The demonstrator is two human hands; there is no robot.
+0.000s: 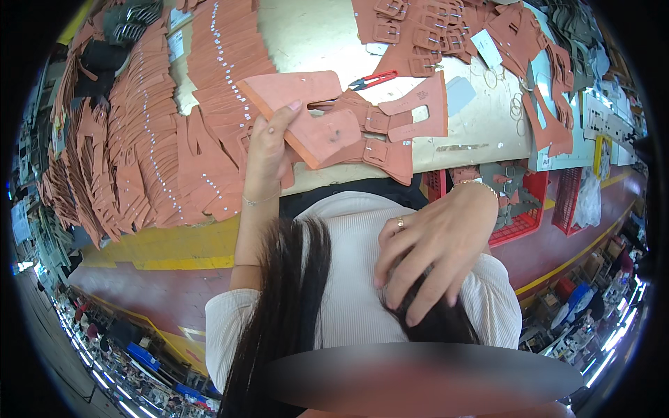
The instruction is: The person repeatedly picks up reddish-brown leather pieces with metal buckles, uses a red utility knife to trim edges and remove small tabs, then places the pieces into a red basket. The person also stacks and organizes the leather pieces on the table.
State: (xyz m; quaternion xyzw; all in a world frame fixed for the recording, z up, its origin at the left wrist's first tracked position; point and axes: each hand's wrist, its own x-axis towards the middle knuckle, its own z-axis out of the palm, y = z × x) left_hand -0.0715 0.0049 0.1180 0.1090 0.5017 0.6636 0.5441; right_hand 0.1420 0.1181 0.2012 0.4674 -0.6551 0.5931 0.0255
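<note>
In the head view, the step in hand seems to be handling the flat, notched, salmon-coloured leather-like piece [313, 134] by the pale worktable's [300, 35] near edge; the left hand [268, 145], reaching forward, clamps its left side, thumb on top. The right hand [442, 233] bends back, touching long dark hair [446, 326] (gripping any, I cannot tell); continuing likely calls for freeing it

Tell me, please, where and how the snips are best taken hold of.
I'd grip the snips by the red handle, coming from the right: they lie with the handle toward that side, while the dark blades point left, toward the leather piece in the left hand.
</note>
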